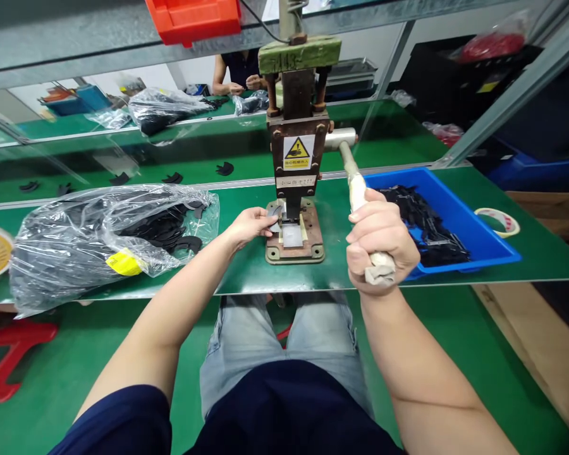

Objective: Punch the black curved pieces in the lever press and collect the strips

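In front of me stands a hand-lever press (299,136) on a brown base plate (317,243). My right hand (382,243) is wrapped round the tape-bound end of its lever (356,189), to the right of the press body. With closed fingers, my left hand (250,226) pinches a small dark curved piece (275,215) at the left side of the press foot, beside the ram. A pale square plate (293,236) lies on the base under the ram. The fingers partly hide the piece.
Left of the press lies a clear plastic bag (76,234) of black curved pieces. On the right are a blue tray (483,258) of black parts and a tape roll (497,222). Several black pieces (225,169) lie along the strip behind. A person (239,72) sits opposite.
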The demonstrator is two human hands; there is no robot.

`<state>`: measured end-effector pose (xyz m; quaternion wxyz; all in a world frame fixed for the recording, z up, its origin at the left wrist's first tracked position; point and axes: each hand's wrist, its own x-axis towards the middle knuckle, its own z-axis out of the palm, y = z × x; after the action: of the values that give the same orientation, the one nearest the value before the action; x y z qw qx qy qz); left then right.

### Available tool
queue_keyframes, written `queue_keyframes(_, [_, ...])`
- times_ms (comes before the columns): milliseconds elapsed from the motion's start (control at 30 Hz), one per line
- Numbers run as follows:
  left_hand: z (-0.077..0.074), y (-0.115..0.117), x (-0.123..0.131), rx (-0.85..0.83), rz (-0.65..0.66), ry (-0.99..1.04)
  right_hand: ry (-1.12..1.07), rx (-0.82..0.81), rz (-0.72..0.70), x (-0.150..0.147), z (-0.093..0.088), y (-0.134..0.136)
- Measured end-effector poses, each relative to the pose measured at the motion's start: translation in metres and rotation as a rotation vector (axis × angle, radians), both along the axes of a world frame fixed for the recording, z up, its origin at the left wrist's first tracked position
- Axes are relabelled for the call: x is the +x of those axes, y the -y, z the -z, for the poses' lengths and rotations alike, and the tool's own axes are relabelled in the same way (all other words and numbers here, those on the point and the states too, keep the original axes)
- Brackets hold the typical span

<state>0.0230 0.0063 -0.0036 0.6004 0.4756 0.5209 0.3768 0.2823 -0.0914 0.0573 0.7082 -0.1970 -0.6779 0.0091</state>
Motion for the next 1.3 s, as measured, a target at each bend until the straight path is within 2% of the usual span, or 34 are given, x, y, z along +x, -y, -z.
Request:
queue_keyframes(233, [-0.009,-0.008,0.021,-0.085,0.132,-0.196,-0.006,0.032,-0.007,0.000,0.001,-0.002])
queue_keyframes(567, [-0.017,-0.014,0.032,-0.115,0.150,-0.401,-0.066,0.024,0.015,-0.006,0.003,-0.002])
queue_keyframes(833, [-0.019,-0.022,0.039,-0.177,0.142,-0.389,-0.081,0.019,0.041,-0.006,0.001,-0.003])
queue_keyframes(1033, [-0.013,-0.008,0.045,-0.020,0.093,-0.293,-0.080,0.045,0.040,-0.006,-0.003,-0.007])
queue_keyframes(1133, [-0.012,0.000,0.030,0.056,0.198,-0.208,-0.104,0.058,0.056,-0.006,-0.002,-0.012])
queue_keyframes(1200, [-0.013,0.000,0.002,0.128,0.267,-0.211,-0.130,0.060,0.061,-0.006,0.000,-0.016])
queue_keyframes(1267, [-0.014,-0.007,-0.041,0.225,0.179,-0.390,-0.163,0.073,0.059,-0.007,0.002,-0.019])
queue_keyframes(1300, [-0.013,-0.012,-0.066,0.271,0.067,-0.543,-0.180,0.084,0.061,-0.008,0.003,-0.021])
